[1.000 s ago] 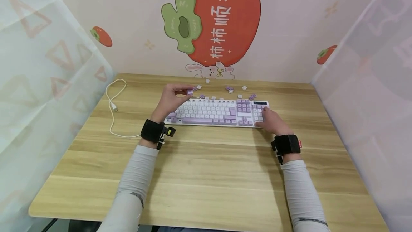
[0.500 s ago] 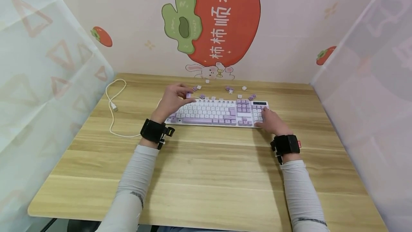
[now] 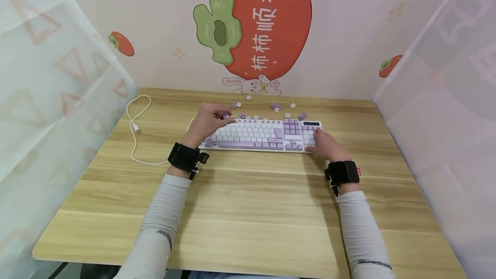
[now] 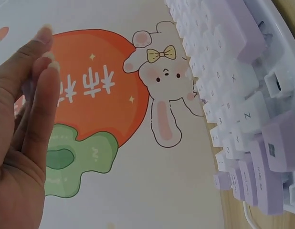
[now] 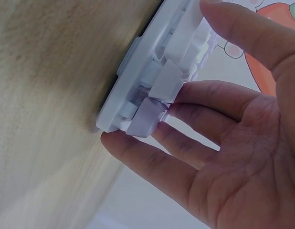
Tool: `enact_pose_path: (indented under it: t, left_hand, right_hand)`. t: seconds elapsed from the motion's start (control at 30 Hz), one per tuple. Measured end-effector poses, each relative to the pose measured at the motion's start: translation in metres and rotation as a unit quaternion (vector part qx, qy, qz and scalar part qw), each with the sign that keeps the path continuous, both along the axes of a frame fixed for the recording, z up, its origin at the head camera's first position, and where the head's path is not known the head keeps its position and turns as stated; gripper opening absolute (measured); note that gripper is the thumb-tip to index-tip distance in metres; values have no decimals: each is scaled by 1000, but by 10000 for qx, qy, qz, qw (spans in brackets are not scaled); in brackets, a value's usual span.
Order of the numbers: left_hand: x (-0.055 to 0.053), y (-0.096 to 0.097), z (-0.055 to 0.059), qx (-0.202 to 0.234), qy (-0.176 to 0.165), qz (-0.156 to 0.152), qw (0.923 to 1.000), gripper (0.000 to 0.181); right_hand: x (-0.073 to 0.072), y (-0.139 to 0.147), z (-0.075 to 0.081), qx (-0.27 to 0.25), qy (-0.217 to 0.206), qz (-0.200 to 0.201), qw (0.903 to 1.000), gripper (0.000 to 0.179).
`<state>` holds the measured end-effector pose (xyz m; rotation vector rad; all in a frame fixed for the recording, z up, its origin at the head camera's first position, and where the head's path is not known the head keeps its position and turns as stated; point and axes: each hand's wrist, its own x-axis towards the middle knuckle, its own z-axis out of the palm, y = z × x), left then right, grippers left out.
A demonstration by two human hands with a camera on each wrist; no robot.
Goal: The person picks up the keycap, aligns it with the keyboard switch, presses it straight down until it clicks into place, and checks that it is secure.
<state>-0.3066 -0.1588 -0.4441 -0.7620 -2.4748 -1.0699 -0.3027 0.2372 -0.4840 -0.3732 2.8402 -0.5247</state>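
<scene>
In the head view, a white and lilac keyboard (image 3: 248,134) lies toward the back of the table. My left hand (image 3: 206,124) is above its left end and pinches a purple keycap (image 3: 225,116) between thumb and fingers. Fingers mostly hide that keycap in the left wrist view, where the hand (image 4: 23,119) is apart from the keys. Bare key sockets (image 4: 272,86) show among the fitted keys there. At the keyboard's right end, my right hand (image 3: 328,146) holds the edge, thumb and fingers spread around it. Its fingertips (image 5: 111,138) touch the corner and keys.
Loose white and purple keycaps (image 3: 275,106) lie scattered behind the keyboard, near the wall (image 3: 341,33). A white USB cable (image 3: 134,125) loops across the table (image 3: 248,210) on the left. Fabric screens (image 3: 50,98) stand at both sides.
My left hand has lowered the purple keycap a little, and its fingers now cover more of it. The right hand stays on the keyboard's right end.
</scene>
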Motion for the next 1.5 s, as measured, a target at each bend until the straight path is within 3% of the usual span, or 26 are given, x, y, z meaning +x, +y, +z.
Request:
enact_pose_path:
  t: [0.23, 0.43, 0.6, 0.83, 1.17, 1.33, 1.5]
  left_hand:
    - [0, -5, 0, -5, -666, 194, 9976, 28]
    - [-2, -8, -1, -126, -1247, 37, 9921, 33]
    - [-2, -8, -1, -410, -1552, 56, 9870, 26]
    - [-1, -6, 0, -637, -1662, 74, 9840, 23]
    - [3, -4, -4, -715, -1491, -221, 9860, 24]
    - [10, -14, -7, -781, -1482, 47, 9859, 26]
    - [17, -38, -20, -852, -1430, 214, 9858, 21]
  right_hand:
    - [-2, 2, 1, 10, 74, 34, 10000, 51]
    - [-5, 4, 1, 79, 84, 86, 9999, 53]
    - [-6, 5, 0, 104, 66, 67, 9999, 59]
    - [-3, 6, -1, 114, 36, 107, 9999, 57]
    - [-2, 2, -1, 24, 86, 98, 9999, 40]
    - [-1, 0, -2, 79, 109, 118, 9998, 44]
    - [-1, 0, 0, 114, 85, 106, 9998, 48]
